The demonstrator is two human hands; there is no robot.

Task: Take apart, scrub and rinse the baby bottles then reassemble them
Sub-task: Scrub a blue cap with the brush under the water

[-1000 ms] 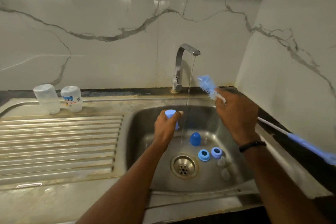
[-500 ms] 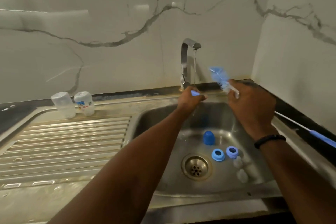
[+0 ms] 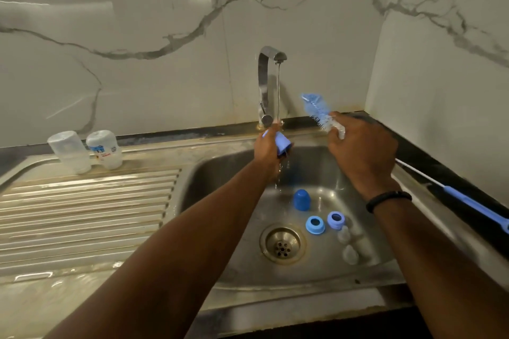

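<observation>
My left hand (image 3: pixel 265 153) grips a light blue bottle cap (image 3: pixel 281 143) under the running stream from the tap (image 3: pixel 268 85), and water drips off it. My right hand (image 3: pixel 360 157) holds a long bottle brush, its blue bristle head (image 3: pixel 315 111) raised to the right of the tap and its blue handle (image 3: pixel 473 209) trailing over the right counter. In the sink basin (image 3: pixel 220 201) lie a darker blue cap (image 3: pixel 301 200), two blue collar rings (image 3: pixel 315 225) (image 3: pixel 336 219) and clear teats (image 3: pixel 349 253). Two bottle bodies (image 3: pixel 70 151) (image 3: pixel 105 149) stand upside down on the drainboard.
The ribbed steel drainboard (image 3: pixel 88 215) fills the left side. The drain strainer (image 3: pixel 282 243) sits in the basin's middle. Marble walls close in behind and on the right, with a dark counter strip (image 3: pixel 429 170) along the right edge.
My left hand lifted the light blue cap from low over the basin up into the water stream. The right hand and brush stayed beside the tap. The camera shifted slightly.
</observation>
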